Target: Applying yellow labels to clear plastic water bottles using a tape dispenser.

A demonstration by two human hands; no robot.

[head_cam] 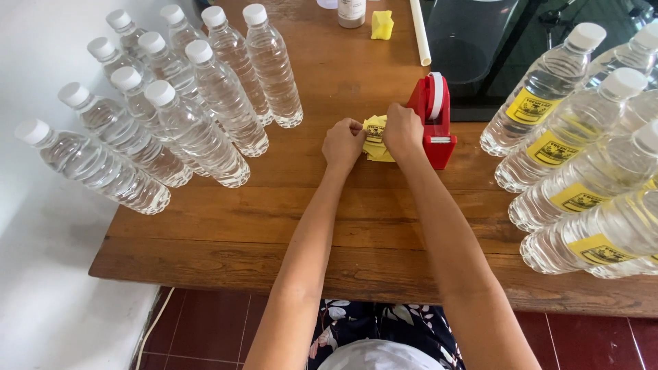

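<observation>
My left hand (342, 142) and my right hand (403, 131) meet at the middle of the wooden table (288, 226). Both pinch a small stack of yellow labels (375, 138) lying on the table between them. Just right of my right hand stands a red tape dispenser (433, 116) with a white roll. My fingers hide part of the labels.
Several clear plastic bottles (192, 130) with white caps and no labels stand at the left. Several bottles with yellow labels (576, 157) stand at the right. At the far edge are a yellow scrap (382, 25), a white tube (419, 31) and a dark glass surface (493, 41).
</observation>
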